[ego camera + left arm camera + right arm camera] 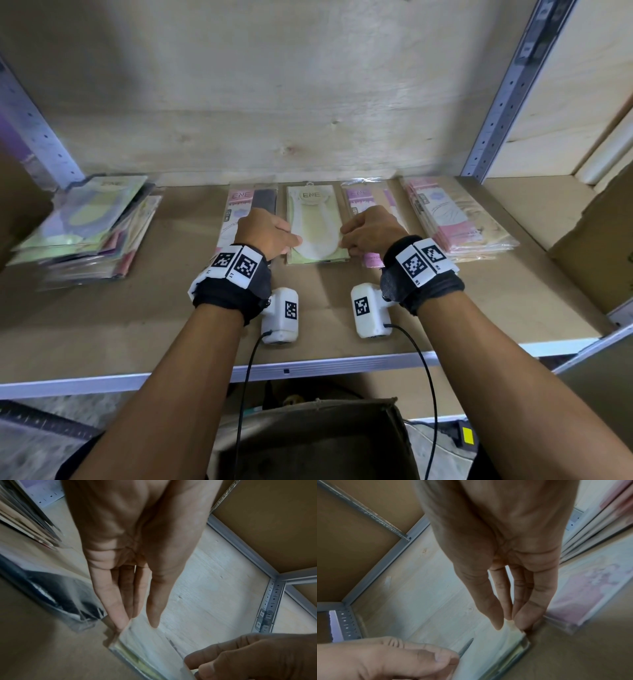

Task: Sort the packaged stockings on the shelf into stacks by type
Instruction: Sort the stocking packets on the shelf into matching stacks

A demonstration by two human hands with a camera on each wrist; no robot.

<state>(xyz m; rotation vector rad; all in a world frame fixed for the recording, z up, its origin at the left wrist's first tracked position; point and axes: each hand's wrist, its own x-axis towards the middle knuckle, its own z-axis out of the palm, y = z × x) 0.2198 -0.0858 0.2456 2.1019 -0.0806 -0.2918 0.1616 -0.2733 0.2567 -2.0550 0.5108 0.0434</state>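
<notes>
The head camera looks forward and down from high up, seeing the whole shelf (342, 308) and both arms. Each wrist camera sits very close under its own palm and looks along the fingers (118, 601) (488, 601). All three views share the green pack (317, 219) (145, 646) (505, 649) at the fingertips.

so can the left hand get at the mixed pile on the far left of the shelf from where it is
Probably yes. The left hand is holding the edge of the green pack, but the bare shelf between it and the mixed pile has nothing in the way.
</notes>
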